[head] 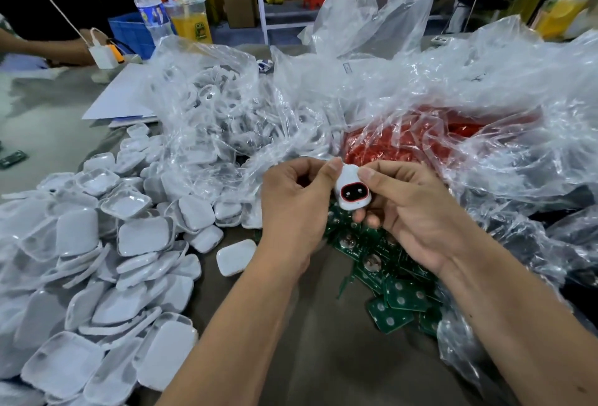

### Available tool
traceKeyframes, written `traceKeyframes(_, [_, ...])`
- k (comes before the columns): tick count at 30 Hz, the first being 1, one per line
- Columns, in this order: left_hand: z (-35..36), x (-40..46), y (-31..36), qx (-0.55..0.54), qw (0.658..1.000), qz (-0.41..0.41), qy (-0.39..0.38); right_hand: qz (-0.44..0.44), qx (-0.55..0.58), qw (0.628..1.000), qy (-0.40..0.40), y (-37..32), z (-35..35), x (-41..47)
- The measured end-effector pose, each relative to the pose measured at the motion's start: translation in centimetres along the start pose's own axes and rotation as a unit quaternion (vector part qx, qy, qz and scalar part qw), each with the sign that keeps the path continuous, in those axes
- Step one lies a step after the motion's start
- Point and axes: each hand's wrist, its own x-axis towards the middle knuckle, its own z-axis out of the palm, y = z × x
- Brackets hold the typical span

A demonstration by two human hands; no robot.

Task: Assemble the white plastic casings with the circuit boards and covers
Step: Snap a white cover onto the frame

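Observation:
Both hands hold one small white plastic casing (350, 190) over the table's middle; a red-rimmed oval opening with a dark inside faces me. My left hand (296, 203) pinches its upper left edge with the thumb on top. My right hand (409, 205) grips its right side and cradles it from below. Green circuit boards (393, 286) lie in a loose heap under and behind my hands. White covers (97, 260) are piled thick on the left. A clear bag of white casings (223, 114) sits behind them, and a bag of red parts (411, 140) lies just beyond my hands.
Crumpled clear plastic bags (485, 88) fill the right and back. Another person's arm (42, 46) works at the far left beside a water bottle (150, 7), a cup of orange drink (191, 22) and a blue crate (132, 33). White sheets (126, 98) lie behind the covers.

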Motion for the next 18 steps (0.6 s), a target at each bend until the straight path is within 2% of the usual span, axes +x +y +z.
traceKeyframes(5, [2.0,0.8,1.9,0.012,0.999,0.037,0.029,-0.075,0.025,0.994,0.07,-1.6,0.2,0.2])
traceKeyframes(8, [3.5,3.8,4.0,0.072,0.991,0.084,0.074,-0.094,0.07,0.986,0.115,-4.5,-0.4,2.1])
traceKeyframes(11, [5.3,8.2,6.4,0.186,0.96,0.169,0.121,-0.081,0.074,0.983,0.148,-8.4,-1.3,5.8])
traceKeyframes(13, [6.6,11.3,7.8,0.309,0.905,0.255,0.142,-0.069,0.08,0.978,0.178,-10.6,-2.0,9.1])
traceKeyframes(15, [7.8,14.5,8.8,0.452,0.807,0.356,0.134,-0.067,0.091,0.972,0.208,-12.3,-2.6,12.4])
traceKeyframes(17, [9.0,17.8,9.4,0.57,0.709,0.41,0.065,-0.067,0.08,0.964,0.246,-13.5,-3.2,15.5])
traceKeyframes(18, [9.5,19.4,9.7,0.626,0.673,0.393,0.022,-0.068,0.057,0.959,0.268,-14.1,-3.5,16.8])
